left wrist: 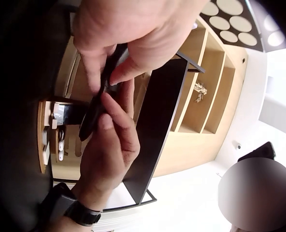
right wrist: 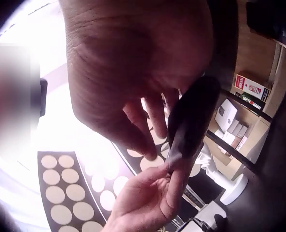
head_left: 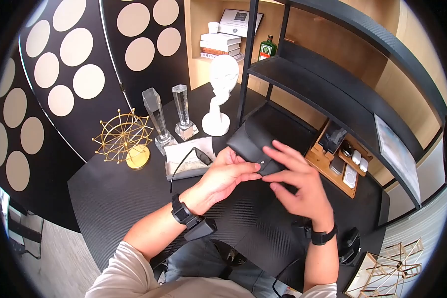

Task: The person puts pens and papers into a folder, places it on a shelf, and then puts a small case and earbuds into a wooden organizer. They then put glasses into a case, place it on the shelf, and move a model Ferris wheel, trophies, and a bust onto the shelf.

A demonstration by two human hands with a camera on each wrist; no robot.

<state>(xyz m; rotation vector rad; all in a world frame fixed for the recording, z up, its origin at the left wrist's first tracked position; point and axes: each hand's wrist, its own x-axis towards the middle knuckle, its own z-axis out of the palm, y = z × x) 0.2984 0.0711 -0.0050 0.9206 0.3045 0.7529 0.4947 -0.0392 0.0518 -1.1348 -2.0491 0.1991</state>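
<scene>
My left hand (head_left: 222, 175) grips a black glasses case (head_left: 251, 140) by its near lower corner, with the thumb on top beside a small metal snap. The case is a soft, leather-look pouch with a flap, held up over the table; both wrist views show it nearly edge-on. Close at its right side is my right hand (head_left: 303, 188), fingers loosely spread, some of them overlapping the case in the head view. The right thumb stands away from the snap. Left of the hands, dark sunglasses (head_left: 202, 157) lie on an open grey-white box (head_left: 189, 174).
On the black table (head_left: 119, 208) stand a gold Ferris-wheel ornament (head_left: 138, 156), two crystal trophies (head_left: 182, 111) and a white head sculpture (head_left: 216, 124). A black shelf (head_left: 323, 89) rises at the back right, over a wooden organiser (head_left: 328, 159) with small devices.
</scene>
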